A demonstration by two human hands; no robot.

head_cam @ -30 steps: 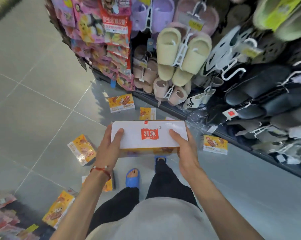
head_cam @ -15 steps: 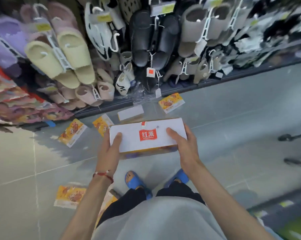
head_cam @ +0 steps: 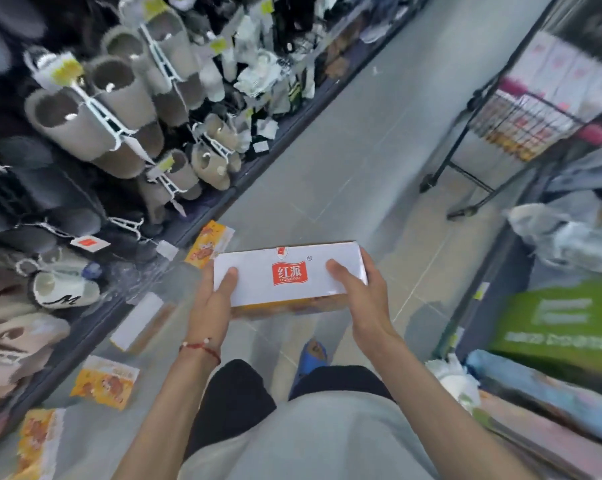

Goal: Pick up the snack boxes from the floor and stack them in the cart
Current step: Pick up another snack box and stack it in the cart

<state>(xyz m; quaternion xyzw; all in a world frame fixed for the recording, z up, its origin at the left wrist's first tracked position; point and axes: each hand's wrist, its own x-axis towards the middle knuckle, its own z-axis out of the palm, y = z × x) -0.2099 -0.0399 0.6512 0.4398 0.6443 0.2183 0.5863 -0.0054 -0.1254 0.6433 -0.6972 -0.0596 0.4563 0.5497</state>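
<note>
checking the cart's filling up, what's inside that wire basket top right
The wire cart holds upright white boxes with orange-yellow packs lower down, seen through the mesh. Blur hides how many, and the basket floor is covered.

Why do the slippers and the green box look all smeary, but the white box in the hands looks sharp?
Head view: the white box and both hands, left and right, are sharp; the slippers and the green box are streaked with motion blur, worst toward the edges. The wide lens bends the cart and the shelf lines. Light is soft and even, without hard glare.
</note>
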